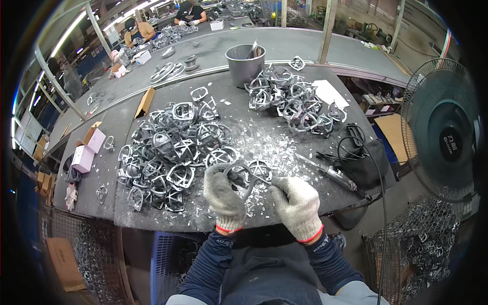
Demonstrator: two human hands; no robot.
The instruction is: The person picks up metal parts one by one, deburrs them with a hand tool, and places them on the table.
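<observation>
My left hand (224, 201), in a grey-white knitted glove with a red cuff, is closed around one side of a dark grey ring-shaped metal part (248, 189) above the table's near edge. My right hand (297, 206), gloved alike, is closed, with thumb and fingers pinched beside the part. A thin dark bar (260, 178) runs from the ring to those fingertips; whether it belongs to the part or is a separate tool, I cannot tell. Just beyond, another open-frame metal part (260, 168) lies among silvery chips (269, 145). A large heap of similar parts (175, 145) lies to the left.
A second heap (284, 96) lies far right beside a grey bucket (244, 68). A corded pen-shaped power tool (333, 175) and black bag (362, 162) lie right. A large fan (447, 134) stands beyond the right edge. Two people work at the back left.
</observation>
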